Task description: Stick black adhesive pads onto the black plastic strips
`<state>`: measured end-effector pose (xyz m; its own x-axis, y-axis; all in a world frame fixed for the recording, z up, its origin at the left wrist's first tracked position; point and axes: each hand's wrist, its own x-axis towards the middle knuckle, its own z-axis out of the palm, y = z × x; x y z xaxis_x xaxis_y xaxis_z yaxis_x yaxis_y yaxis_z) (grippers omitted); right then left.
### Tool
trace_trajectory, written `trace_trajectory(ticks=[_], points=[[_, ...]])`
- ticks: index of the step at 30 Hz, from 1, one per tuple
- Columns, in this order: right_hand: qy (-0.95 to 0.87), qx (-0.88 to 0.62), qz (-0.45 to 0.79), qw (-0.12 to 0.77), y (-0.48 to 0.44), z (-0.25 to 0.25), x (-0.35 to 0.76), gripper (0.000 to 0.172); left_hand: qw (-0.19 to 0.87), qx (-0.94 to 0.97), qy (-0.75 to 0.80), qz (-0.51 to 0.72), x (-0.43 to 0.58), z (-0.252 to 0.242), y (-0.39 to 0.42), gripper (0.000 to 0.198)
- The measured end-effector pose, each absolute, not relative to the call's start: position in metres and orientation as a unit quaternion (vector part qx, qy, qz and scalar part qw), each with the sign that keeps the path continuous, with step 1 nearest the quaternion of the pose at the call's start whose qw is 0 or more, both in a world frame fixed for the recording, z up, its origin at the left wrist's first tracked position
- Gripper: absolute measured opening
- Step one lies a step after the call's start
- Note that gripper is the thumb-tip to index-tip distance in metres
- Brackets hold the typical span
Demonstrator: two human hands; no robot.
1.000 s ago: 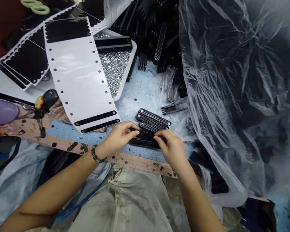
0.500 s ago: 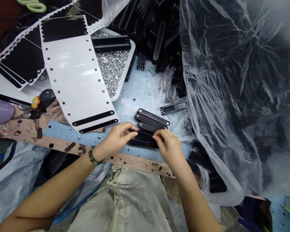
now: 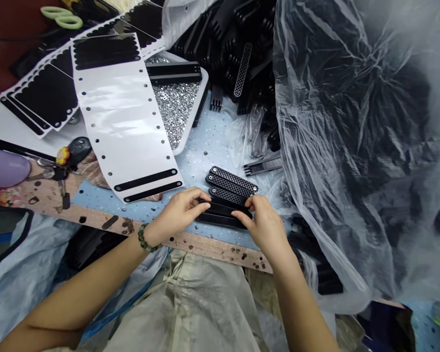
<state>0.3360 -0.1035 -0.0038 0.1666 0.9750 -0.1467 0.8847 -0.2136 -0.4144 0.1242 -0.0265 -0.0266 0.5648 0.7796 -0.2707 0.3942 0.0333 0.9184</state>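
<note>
the held black bar (image 3: 220, 209) lies roughly left-right.

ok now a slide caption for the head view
Left hand and right hand at a black strip beside mesh-patterned black bars.

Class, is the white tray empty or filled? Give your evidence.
Filled where it shows: small silvery pieces cover the visible inside of the white tray. Under the white sheet, I cannot tell.

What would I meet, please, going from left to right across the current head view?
Purple object, yellow flower charm, long white sheet, left hand, black lattice-faced pieces, right hand, large clear plastic.
</note>
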Motion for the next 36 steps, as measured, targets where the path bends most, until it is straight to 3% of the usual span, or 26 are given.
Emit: trace_trajectory(ticks=[5,10,17,20,25,31,36], points=[[-0.636,-0.703,0.232,0.218,-0.116,-0.009,0.348,0.008,0.560,0.673,0.457,0.159,0.127,-0.029,-0.025,0.021],[-0.648,-0.700,0.212,0.212,-0.125,-0.006,0.352,0.011,0.540,0.693,0.451,0.157,0.126,-0.030,-0.023,0.027],[-0.685,-0.684,0.182,0.174,-0.123,-0.002,0.352,0.015,0.206,0.888,0.371,0.180,0.132,-0.013,-0.053,0.033],[-0.706,-0.678,0.151,0.136,-0.123,0.000,0.354,0.018,0.188,0.930,0.279,0.148,0.138,-0.018,-0.066,0.038],[-0.762,-0.642,0.084,0.032,-0.121,0.008,0.356,0.019,0.183,0.941,0.256,0.125,0.139,-0.024,-0.064,0.040],[-0.780,-0.614,0.093,-0.083,-0.109,0.025,0.351,0.015,0.211,0.940,0.236,0.128,0.135,-0.025,-0.057,0.042],[-0.782,-0.598,0.111,-0.139,-0.100,0.032,0.338,0.023,0.218,0.938,0.230,0.139,0.134,-0.030,-0.059,0.047]])
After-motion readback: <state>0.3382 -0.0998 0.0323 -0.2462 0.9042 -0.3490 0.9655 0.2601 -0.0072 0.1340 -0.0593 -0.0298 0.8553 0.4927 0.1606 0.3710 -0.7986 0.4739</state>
